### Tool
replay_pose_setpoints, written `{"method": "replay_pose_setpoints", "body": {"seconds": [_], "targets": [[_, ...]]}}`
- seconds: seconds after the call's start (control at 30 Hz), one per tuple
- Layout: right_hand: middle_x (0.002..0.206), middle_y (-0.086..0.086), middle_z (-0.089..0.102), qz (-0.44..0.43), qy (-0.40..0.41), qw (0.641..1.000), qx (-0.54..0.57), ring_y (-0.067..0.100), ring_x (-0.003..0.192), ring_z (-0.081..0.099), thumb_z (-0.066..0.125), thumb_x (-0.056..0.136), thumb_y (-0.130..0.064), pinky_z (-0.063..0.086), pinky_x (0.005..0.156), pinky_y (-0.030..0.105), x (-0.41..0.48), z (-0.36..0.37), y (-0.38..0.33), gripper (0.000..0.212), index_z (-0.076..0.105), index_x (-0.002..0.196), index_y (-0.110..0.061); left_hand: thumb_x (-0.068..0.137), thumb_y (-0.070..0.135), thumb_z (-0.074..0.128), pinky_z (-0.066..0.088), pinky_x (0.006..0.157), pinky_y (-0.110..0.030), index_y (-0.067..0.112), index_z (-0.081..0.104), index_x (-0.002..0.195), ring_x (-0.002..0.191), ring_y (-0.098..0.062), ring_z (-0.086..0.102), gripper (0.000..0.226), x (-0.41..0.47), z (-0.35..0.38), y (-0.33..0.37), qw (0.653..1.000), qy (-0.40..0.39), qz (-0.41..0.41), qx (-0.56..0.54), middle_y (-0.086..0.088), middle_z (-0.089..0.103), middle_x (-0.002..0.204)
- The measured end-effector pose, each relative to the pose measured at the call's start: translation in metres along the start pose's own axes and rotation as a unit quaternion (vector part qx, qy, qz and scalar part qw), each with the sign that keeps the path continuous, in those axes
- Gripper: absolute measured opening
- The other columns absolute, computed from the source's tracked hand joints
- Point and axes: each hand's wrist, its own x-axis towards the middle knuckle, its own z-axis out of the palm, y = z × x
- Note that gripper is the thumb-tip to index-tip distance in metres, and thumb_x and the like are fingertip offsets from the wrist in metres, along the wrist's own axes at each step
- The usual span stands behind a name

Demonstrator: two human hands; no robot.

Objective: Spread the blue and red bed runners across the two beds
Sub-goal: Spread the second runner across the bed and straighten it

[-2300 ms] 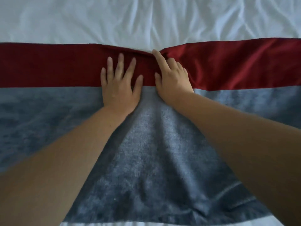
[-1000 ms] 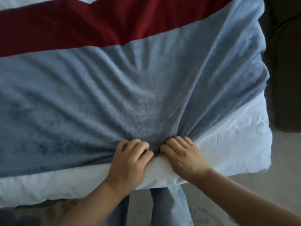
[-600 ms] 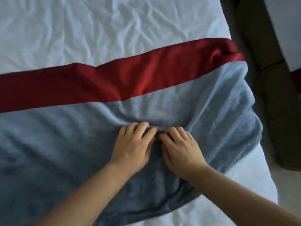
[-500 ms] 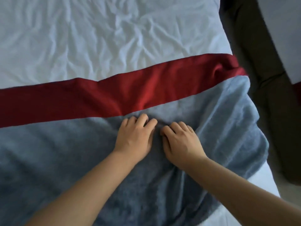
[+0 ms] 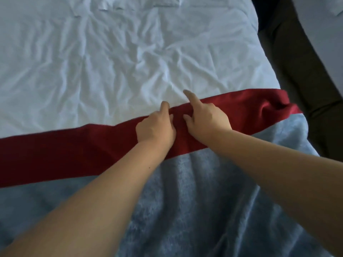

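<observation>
A: Where are the runners?
B: The red runner (image 5: 74,154) crosses the white bed (image 5: 92,62); the blue runner (image 5: 204,210) lies just below it, touching.
A: And the hands?
B: Left hand (image 5: 155,127) and right hand (image 5: 206,118) rest side by side on the red one, fingers loosely curled, holding nothing.

Red runner (image 5: 74,149), blue runner (image 5: 194,201), white sheet (image 5: 92,62).

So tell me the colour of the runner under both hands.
Deep red runner, plain; seen in the head view.

Red runner (image 5: 74,151) beside rumpled blue runner (image 5: 194,210), across bed (image 5: 111,62)
</observation>
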Motion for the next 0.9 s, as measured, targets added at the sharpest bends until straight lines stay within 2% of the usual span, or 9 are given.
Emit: {"method": "replay_pose_setpoints", "body": {"seconds": [0.07,0.13,0.23,0.33,0.43,0.5,0.63,0.8,0.9], "targets": [[0.089,0.006,0.066,0.039,-0.006,0.999,-0.034,0.031,0.082,0.064,0.047,0.101,-0.038,0.045,0.064,0.037,0.005,-0.002,0.003,0.032,0.047,0.131,-0.025,0.109,0.033,0.036,0.035,0.060,-0.036,0.020,0.042,0.114,0.070,-0.028,0.055,0.015,0.003,-0.005,0.001,1.000,-0.010,-0.001,0.005,-0.006,0.067,0.092],[0.079,0.005,0.060,0.050,-0.003,0.996,-0.070,0.032,0.074,0.059,0.043,0.104,-0.037,0.041,0.061,0.037,0.010,-0.008,0.000,0.023,0.047,0.117,-0.017,0.109,0.030,0.036,0.035,0.059,-0.037,0.020,0.040,0.110,0.069,-0.026,0.052,0.011,0.008,-0.010,0.006,1.000,-0.007,0.013,0.008,-0.004,0.065,0.090],[0.070,0.003,0.054,0.068,0.053,0.992,-0.093,0.030,0.065,0.051,0.043,0.104,-0.027,0.037,0.058,0.037,0.015,-0.020,0.006,0.013,0.041,0.114,-0.018,0.106,0.022,0.042,0.033,0.057,-0.036,0.022,0.042,0.114,0.072,-0.026,0.053,0.008,0.020,-0.014,0.012,0.998,0.043,0.046,-0.012,0.000,0.058,0.087],[0.078,0.005,0.060,0.137,0.014,0.990,-0.032,0.025,0.061,0.050,0.044,0.103,-0.022,0.039,0.059,0.036,0.007,-0.021,0.029,0.035,0.034,0.137,-0.021,0.105,0.026,0.046,0.038,0.063,-0.037,0.025,0.038,0.134,0.095,-0.026,0.056,0.031,0.019,-0.003,0.011,0.998,0.005,0.064,-0.005,-0.006,0.053,0.113],[0.091,0.002,0.061,0.067,0.002,0.997,0.048,0.020,0.079,0.056,0.049,0.100,-0.021,0.050,0.076,0.039,-0.031,-0.010,0.047,0.069,0.012,0.159,-0.020,0.101,0.042,0.050,0.044,0.080,-0.041,0.026,0.035,0.148,0.109,-0.029,0.053,0.051,-0.011,0.014,0.016,0.993,0.032,0.104,0.044,-0.007,0.052,0.129],[0.118,0.006,0.061,-0.021,0.021,0.999,0.044,0.026,0.100,0.057,0.052,0.095,-0.014,0.048,0.095,0.042,-0.068,-0.001,0.057,0.070,0.021,0.158,-0.013,0.096,0.036,0.058,0.044,0.081,-0.042,0.023,0.047,0.137,0.103,-0.028,0.057,0.044,-0.052,0.025,0.027,0.980,0.068,0.187,-0.030,-0.002,0.059,0.119],[0.119,0.002,0.056,-0.102,0.009,0.995,-0.003,0.027,0.101,0.057,0.056,0.085,-0.023,0.052,0.085,0.041,-0.159,0.005,0.082,0.047,0.057,0.132,-0.019,0.088,0.033,0.066,0.043,0.076,-0.038,0.022,0.060,0.115,0.088,-0.022,0.059,0.030,-0.163,0.051,0.049,0.934,0.016,0.326,-0.147,0.004,0.062,0.099],[0.119,0.005,0.054,-0.075,0.029,0.997,0.017,0.025,0.108,0.055,0.058,0.095,-0.025,0.049,0.091,0.037,-0.261,0.005,0.123,0.020,0.066,0.113,-0.021,0.087,0.047,0.067,0.046,0.082,-0.037,0.027,0.064,0.115,0.094,-0.025,0.062,0.035,-0.254,0.081,0.075,0.924,-0.029,0.345,-0.163,0.004,0.065,0.104],[0.119,0.004,0.056,-0.073,0.029,0.997,0.024,0.027,0.119,0.054,0.059,0.100,-0.033,0.045,0.101,0.038,-0.298,-0.005,0.147,0.019,0.067,0.112,-0.020,0.092,0.056,0.059,0.047,0.081,-0.040,0.026,0.066,0.111,0.094,-0.025,0.062,0.036,-0.273,0.087,0.094,0.917,-0.025,0.373,-0.138,0.003,0.066,0.105]]}}
